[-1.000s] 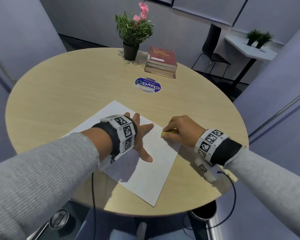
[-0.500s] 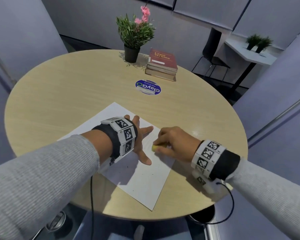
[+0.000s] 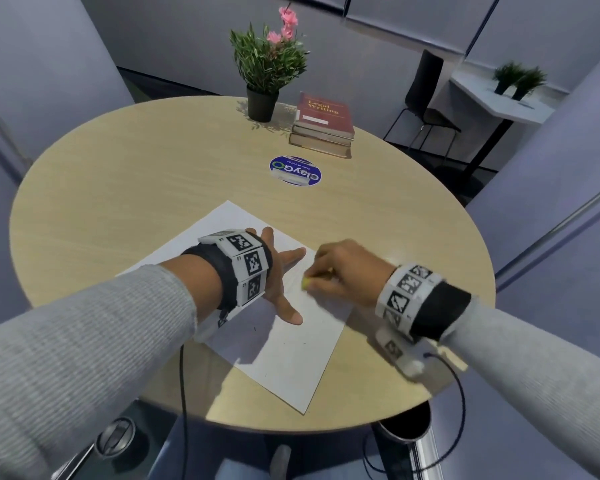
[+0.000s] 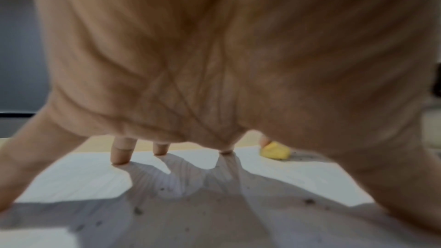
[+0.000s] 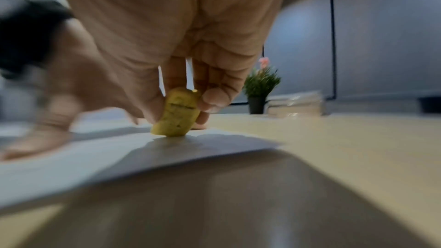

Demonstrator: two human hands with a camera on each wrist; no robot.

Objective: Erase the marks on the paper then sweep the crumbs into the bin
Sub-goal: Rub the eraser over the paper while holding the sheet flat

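Paper, a white rectangular sheet point(image 3: 284, 355), lies at an angle on the near half of the round pale-wood tabletop point(image 3: 118, 188), one corner close to the near edge. At the left, the left hand point(image 3: 278, 282) is spread flat on the sheet, fingers straight and splayed; I judge it is there to pin the paper so it does not slide or crumple under rubbing. From the left wrist view its fingertips point(image 4: 120, 156) press the sheet, and dark specks point(image 4: 137, 210), likely eraser crumbs, are scattered in the hand's shadow. Just to the right, the right hand point(image 3: 347, 271) pinches a small yellow eraser point(image 5: 177, 115) between thumb and fingers, its lower end touching the paper near the sheet's right edge, which suits rubbing out marks there. That hand is blurred, so the exact grip is hard to read, and no pencil marks can be made out beneath it; a few tiny dark dots show lower on the sheet. Further right and below the tabletop's rim, a dark round bin point(image 3: 404, 426) is partly cut off by the edge, so its inside is hidden. Sweeping looks not yet begun.
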